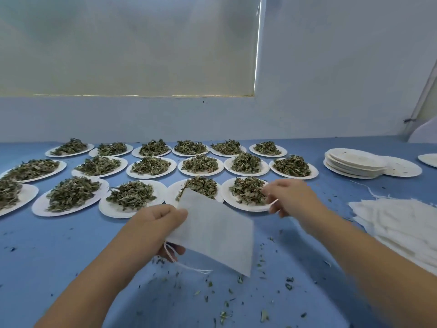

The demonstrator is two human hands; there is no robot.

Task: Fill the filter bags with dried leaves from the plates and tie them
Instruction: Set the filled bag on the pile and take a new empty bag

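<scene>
Filling step in hand, by the look of it at its very start. Left hand [156, 223] pinches the filter bag [217, 233] by its left edge, thumb on top and fingers curled beneath, holding it flat and slanted just above the near middle of the desk [71, 245]. Seems empty and unopened, with the drawstring [189, 268] hanging loose and untied below the grip. Right hand [290, 197] reaches over the right edge of the near plate [246, 208], fingertips at the heap of dried leaves [248, 190]; too blurred to tell whether those fingers are spread or closing on a pinch. Next move likely calls for opening the bag's mouth, gathering leaves from that plate and feeding them in without scattering more, then pulling the string tight. Across the desk to the left and far side, three rows of white plates, each heaped with dried leaves. Far right, a stack of empty plates [354, 164] with a few single ones beside it. Near right, a pile of unused bags [402, 223], flat and white. Leaf crumbs [236, 280] strewn over the near desk under the held bag.
</scene>
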